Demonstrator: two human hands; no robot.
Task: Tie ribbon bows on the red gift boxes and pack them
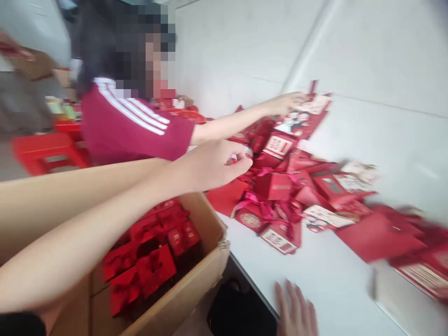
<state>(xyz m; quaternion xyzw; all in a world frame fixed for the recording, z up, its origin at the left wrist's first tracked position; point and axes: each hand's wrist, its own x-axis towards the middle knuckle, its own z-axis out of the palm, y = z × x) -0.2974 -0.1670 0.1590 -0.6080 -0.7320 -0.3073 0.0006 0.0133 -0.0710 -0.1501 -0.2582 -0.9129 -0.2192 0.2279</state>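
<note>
My left hand (224, 161) reaches across the cardboard carton to the heap of red gift boxes on the white table. Its fingers are curled towards the thumb. A small whitish thing shows at the fingertips, too blurred to name, and I cannot tell whether it is held. Just beyond and below are red boxes with pink ribbons, such as a ribboned box (250, 217) and a white-labelled box (280, 237). My right hand (297, 310) lies flat on the white table (259, 254) near its edge, fingers stretched out, holding nothing.
The open cardboard carton (206, 261) holds several red boxes (157, 268) in rows. A co-worker in a maroon shirt (140, 126) sits beyond, one hand on a red bag-like box (303, 116). A red stool (49, 149) stands left; a white wall (367, 60) runs behind the table.
</note>
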